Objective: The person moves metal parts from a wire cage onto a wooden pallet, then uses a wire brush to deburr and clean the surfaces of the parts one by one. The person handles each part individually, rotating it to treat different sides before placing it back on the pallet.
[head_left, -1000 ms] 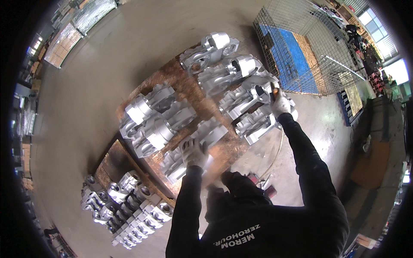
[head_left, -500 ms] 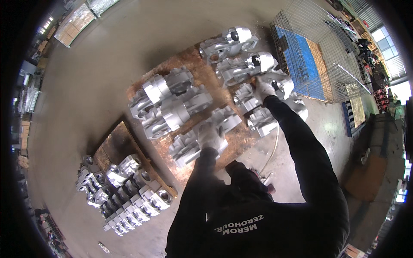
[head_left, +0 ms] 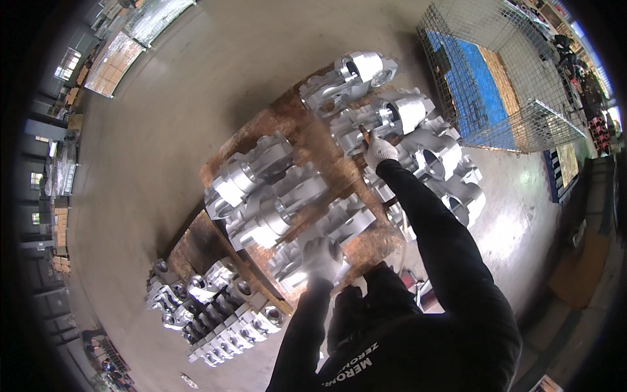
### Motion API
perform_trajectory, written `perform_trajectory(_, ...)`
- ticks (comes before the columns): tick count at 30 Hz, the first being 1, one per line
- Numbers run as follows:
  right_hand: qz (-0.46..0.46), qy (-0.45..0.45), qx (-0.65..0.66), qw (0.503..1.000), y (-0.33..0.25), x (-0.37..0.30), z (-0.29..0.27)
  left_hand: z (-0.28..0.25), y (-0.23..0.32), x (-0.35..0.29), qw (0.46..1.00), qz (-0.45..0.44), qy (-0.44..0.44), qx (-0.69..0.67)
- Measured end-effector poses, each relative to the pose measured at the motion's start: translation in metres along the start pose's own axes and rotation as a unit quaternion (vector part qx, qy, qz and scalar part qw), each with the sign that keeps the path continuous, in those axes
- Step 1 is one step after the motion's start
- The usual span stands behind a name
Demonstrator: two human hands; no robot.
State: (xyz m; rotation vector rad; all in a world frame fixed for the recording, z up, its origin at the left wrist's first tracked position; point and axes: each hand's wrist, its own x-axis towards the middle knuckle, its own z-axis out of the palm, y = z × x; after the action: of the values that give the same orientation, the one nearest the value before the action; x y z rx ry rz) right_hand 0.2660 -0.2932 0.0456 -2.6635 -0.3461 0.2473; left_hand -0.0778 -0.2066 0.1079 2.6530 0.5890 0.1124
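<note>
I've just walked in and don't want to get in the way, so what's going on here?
A gloved person is working over silver metal castings set out on a brown board. The left hand rests on the casting nearest the body. The right hand grips a small brownish thing, mostly hidden, beside the right-hand group of castings. More silver parts sit at lower left.

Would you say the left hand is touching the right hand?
Apart: the head view shows a silver casting and brown tabletop between left hand and right hand.
</note>
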Motion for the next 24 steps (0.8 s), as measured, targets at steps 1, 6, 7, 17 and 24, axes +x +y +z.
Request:
perform_trajectory(1, -0.001, 0.0, 0.006, 1.0, 0.005, -0.003, 0.0, 0.003, -0.001, -0.001, 1.0, -0.002, -0.007, 0.001)
perform_trajectory(6, -0.056, -0.039, 0.01, 0.998, -0.008, -0.018, -0.028, 0.002, 0.001, 0.0, 0.999, -0.016, -0.046, 0.024)
perform_trajectory(7, -0.038, -0.037, 0.024, 0.998, -0.011, -0.016, -0.032, 0.003, -0.001, 0.0, 0.999, -0.009, -0.039, 0.028)
perform_trajectory(17, -0.039, 0.026, -0.027, 0.999, 0.041, 0.022, -0.045, 0.015, -0.003, 0.002, 0.998, -0.01, -0.044, 0.038)
perform_trajectory(24, -0.021, 0.139, 0.003, 0.99, 0.047, 0.039, -0.139, 0.008, -0.001, 0.001, 0.998, -0.007, -0.032, 0.047)
